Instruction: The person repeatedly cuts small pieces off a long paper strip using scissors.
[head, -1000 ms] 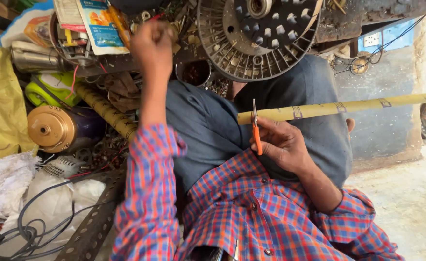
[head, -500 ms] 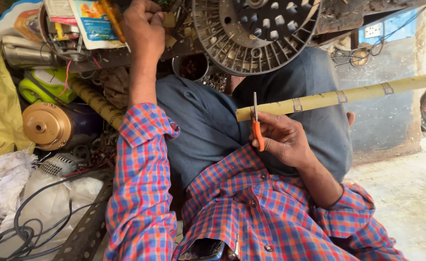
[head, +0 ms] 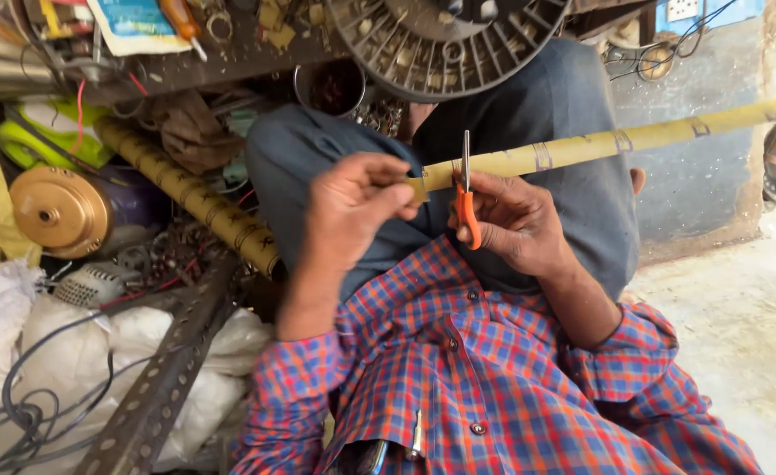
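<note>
Yellowish paper tube (head: 617, 141), long axis running rightward, slightly up; our left hand (head: 353, 207) pinched its end, right hand (head: 516, 220) gripped orange-handled scissors (head: 466, 198).

A single view, from a camera worn on the person's head, looks steeply down along the checked shirt (head: 494, 387) onto the lap. It sits close: the shirt fills the lower middle of the frame. Beyond the shirt, at the top edge, lies a perforated metal disc (head: 445, 40). Left of the shirt an angle iron bar (head: 164, 374) crosses white sacks (head: 71, 352); right of it is bare concrete floor (head: 740, 325).
</note>
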